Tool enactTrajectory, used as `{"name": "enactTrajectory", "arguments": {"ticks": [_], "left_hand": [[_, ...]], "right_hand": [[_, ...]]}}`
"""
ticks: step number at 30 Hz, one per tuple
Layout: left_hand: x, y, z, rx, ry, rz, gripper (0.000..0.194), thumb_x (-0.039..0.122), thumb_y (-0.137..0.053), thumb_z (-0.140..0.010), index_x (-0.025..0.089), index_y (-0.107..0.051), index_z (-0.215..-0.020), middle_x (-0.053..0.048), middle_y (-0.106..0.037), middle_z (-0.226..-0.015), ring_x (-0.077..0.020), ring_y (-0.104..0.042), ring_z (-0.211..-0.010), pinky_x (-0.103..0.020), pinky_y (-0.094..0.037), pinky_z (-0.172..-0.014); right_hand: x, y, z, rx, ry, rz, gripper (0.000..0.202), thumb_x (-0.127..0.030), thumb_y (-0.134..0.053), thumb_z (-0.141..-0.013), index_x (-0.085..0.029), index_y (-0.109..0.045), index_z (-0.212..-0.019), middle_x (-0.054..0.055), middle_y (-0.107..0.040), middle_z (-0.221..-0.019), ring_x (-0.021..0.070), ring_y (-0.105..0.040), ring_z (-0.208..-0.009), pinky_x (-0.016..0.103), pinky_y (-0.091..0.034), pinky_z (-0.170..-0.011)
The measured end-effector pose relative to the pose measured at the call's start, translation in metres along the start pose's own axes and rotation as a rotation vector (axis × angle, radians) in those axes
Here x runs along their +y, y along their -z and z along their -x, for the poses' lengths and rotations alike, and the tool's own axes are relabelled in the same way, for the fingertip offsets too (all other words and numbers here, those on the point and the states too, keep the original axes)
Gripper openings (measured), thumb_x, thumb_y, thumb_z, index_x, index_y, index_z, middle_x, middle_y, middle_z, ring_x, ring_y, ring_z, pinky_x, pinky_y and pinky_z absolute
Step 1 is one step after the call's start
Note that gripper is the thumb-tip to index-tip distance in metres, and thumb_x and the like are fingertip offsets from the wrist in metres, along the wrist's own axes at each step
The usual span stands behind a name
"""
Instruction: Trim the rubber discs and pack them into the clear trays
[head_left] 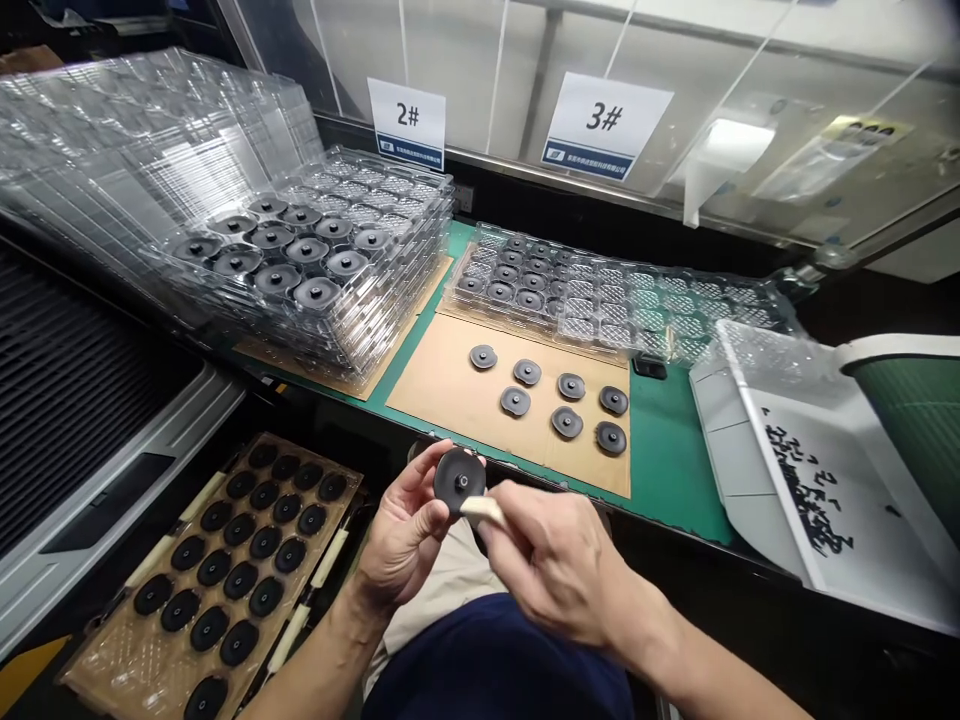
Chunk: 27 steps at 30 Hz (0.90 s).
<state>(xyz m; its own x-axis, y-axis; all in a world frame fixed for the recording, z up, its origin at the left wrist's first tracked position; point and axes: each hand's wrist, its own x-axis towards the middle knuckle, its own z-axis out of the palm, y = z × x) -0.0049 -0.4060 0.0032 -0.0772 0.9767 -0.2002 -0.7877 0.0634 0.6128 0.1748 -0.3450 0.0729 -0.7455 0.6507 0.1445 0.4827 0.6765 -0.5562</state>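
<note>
My left hand (401, 535) holds a round black plastic disc (451, 470) by its rim, with the small centre stud facing me. In my right hand (559, 560), the fingers are closed on a cream-coloured hand tool (484, 509), whose tip is at the disc's lower right edge. I cannot make out a blade on it. Beyond my hands, several similar discs (568, 422) lie spaced out on a cardboard sheet (435, 385).
Clear blister trays (375, 310), partly filled with discs, are stacked at left; others (600, 300) lie behind the cardboard. A brown tray (120, 660) of discs sits low at left. At right, a white bin (750, 480) holds black scraps (814, 500). The bench mat (675, 450) is green.
</note>
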Motion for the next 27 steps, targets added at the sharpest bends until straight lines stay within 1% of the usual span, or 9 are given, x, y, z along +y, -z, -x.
{"name": "enactTrajectory", "arguments": {"ticks": [2, 5, 6, 10, 14, 18, 22, 23, 27], "left_hand": [[-0.001, 0.002, 0.000, -0.019, 0.030, 0.012, 0.056, 0.027, -0.088, -0.078, 0.030, -0.070, -0.131, -0.007, -0.072, -0.131, -0.0296, -0.063, -0.128, -0.038, -0.047, -0.111], [-0.003, 0.004, 0.000, -0.035, 0.088, 0.022, 0.052, 0.025, -0.085, -0.081, 0.028, -0.070, -0.131, -0.007, -0.073, -0.130, -0.0248, -0.066, -0.122, -0.032, -0.050, -0.108], [-0.004, 0.005, 0.000, -0.036, 0.105, 0.030, 0.051, 0.025, -0.084, -0.082, 0.027, -0.070, -0.131, -0.007, -0.073, -0.129, -0.0231, -0.067, -0.120, -0.030, -0.051, -0.106], [-0.006, 0.007, 0.000, -0.049, 0.153, 0.073, 0.046, 0.029, -0.078, -0.088, 0.023, -0.069, -0.133, -0.010, -0.074, -0.127, -0.0227, -0.069, -0.117, -0.030, -0.054, -0.104], [-0.007, 0.008, 0.001, -0.031, 0.189, 0.049, 0.043, 0.028, -0.076, -0.089, 0.022, -0.070, -0.131, -0.009, -0.075, -0.123, -0.0217, -0.072, -0.103, -0.033, -0.061, -0.092], [-0.007, 0.006, -0.001, -0.002, 0.214, 0.036, 0.040, 0.029, -0.074, -0.091, 0.019, -0.071, -0.130, -0.011, -0.076, -0.121, -0.0227, -0.071, -0.108, -0.030, -0.059, -0.093], [-0.009, 0.005, -0.004, -0.005, 0.237, 0.014, 0.038, 0.030, -0.074, -0.091, 0.018, -0.072, -0.128, -0.011, -0.076, -0.118, -0.0218, -0.073, -0.094, -0.033, -0.063, -0.083], [-0.009, 0.005, -0.004, 0.003, 0.243, 0.016, 0.038, 0.030, -0.074, -0.091, 0.018, -0.072, -0.127, -0.012, -0.076, -0.118, -0.0217, -0.073, -0.094, -0.032, -0.063, -0.083], [-0.010, 0.005, -0.004, 0.034, 0.252, 0.038, 0.038, 0.029, -0.075, -0.091, 0.017, -0.072, -0.127, -0.013, -0.075, -0.122, -0.0228, -0.071, -0.108, -0.030, -0.060, -0.093]], "right_hand": [[0.000, 0.001, 0.000, -0.026, 0.009, -0.029, 0.021, -0.021, -0.045, -0.101, -0.023, -0.041, -0.080, -0.004, -0.049, -0.069, 0.0113, -0.040, -0.057, 0.029, -0.025, -0.057], [0.004, 0.002, 0.000, 0.045, -0.069, 0.040, 0.022, -0.023, -0.046, -0.102, -0.023, -0.042, -0.080, -0.004, -0.050, -0.070, 0.0118, -0.041, -0.058, 0.030, -0.025, -0.058], [0.006, 0.002, 0.001, 0.044, -0.077, 0.046, 0.022, -0.023, -0.046, -0.102, -0.023, -0.042, -0.080, -0.004, -0.050, -0.070, 0.0120, -0.041, -0.059, 0.030, -0.025, -0.058], [0.010, 0.001, 0.005, -0.073, 0.015, 0.014, 0.016, -0.018, -0.044, -0.098, -0.023, -0.043, -0.083, -0.004, -0.051, -0.072, 0.0121, -0.043, -0.060, 0.029, -0.025, -0.058], [0.015, 0.000, 0.009, -0.022, -0.061, 0.085, 0.020, -0.022, -0.045, -0.100, -0.023, -0.043, -0.081, -0.004, -0.051, -0.072, 0.0130, -0.043, -0.061, 0.030, -0.024, -0.059], [0.020, -0.001, 0.012, -0.101, 0.036, 0.036, 0.013, -0.019, -0.046, -0.098, -0.023, -0.045, -0.085, -0.003, -0.053, -0.075, 0.0130, -0.044, -0.062, 0.030, -0.025, -0.060], [0.024, 0.000, 0.014, -0.064, -0.051, 0.078, 0.016, -0.022, -0.044, -0.101, -0.023, -0.046, -0.085, -0.003, -0.054, -0.076, 0.0135, -0.047, -0.064, 0.030, -0.025, -0.061], [0.024, -0.001, 0.014, -0.070, -0.051, 0.074, 0.016, -0.022, -0.044, -0.101, -0.023, -0.046, -0.085, -0.003, -0.054, -0.076, 0.0133, -0.047, -0.064, 0.030, -0.025, -0.060], [0.024, -0.002, 0.016, -0.113, 0.005, 0.041, 0.013, -0.020, -0.045, -0.099, -0.023, -0.044, -0.086, -0.004, -0.052, -0.075, 0.0127, -0.044, -0.061, 0.030, -0.024, -0.060]]}}
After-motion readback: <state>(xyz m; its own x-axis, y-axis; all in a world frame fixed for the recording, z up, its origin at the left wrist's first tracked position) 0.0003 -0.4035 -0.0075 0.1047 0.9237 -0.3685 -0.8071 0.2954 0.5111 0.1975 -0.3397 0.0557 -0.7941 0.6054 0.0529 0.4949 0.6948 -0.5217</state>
